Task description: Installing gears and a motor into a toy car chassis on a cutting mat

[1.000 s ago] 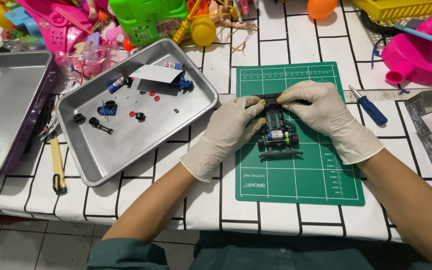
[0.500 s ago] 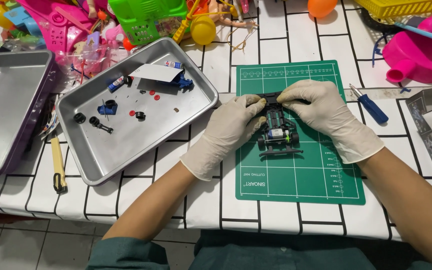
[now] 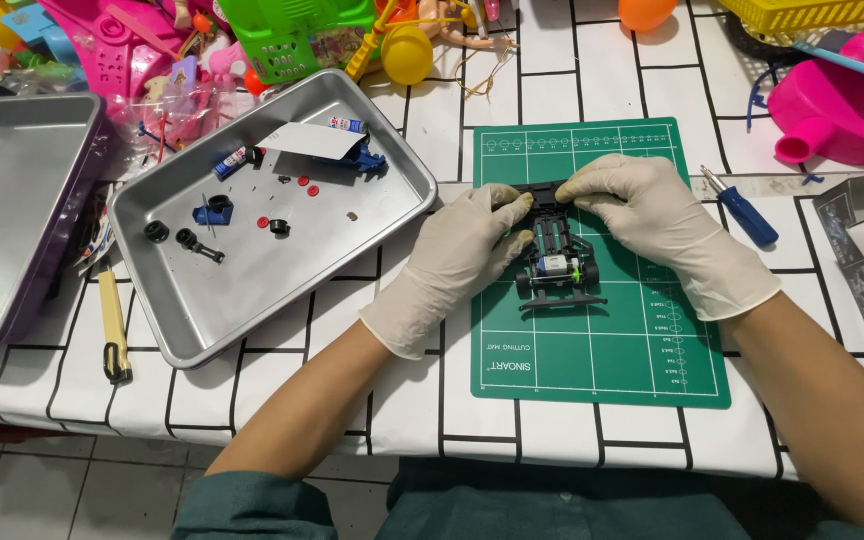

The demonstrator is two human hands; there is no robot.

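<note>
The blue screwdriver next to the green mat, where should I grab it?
Grab the blue screwdriver by its fat blue handle, the end nearer you, coming from above. It lies flat on the table with its thin metal tip pointing up-left, clear of the right hand.

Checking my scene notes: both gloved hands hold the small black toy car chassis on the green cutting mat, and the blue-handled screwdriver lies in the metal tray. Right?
One thing is wrong: the blue-handled screwdriver lies on the tablecloth right of the green cutting mat, not in the metal tray. The head view shows it. The left hand and right hand do hold the chassis on the mat.
</note>
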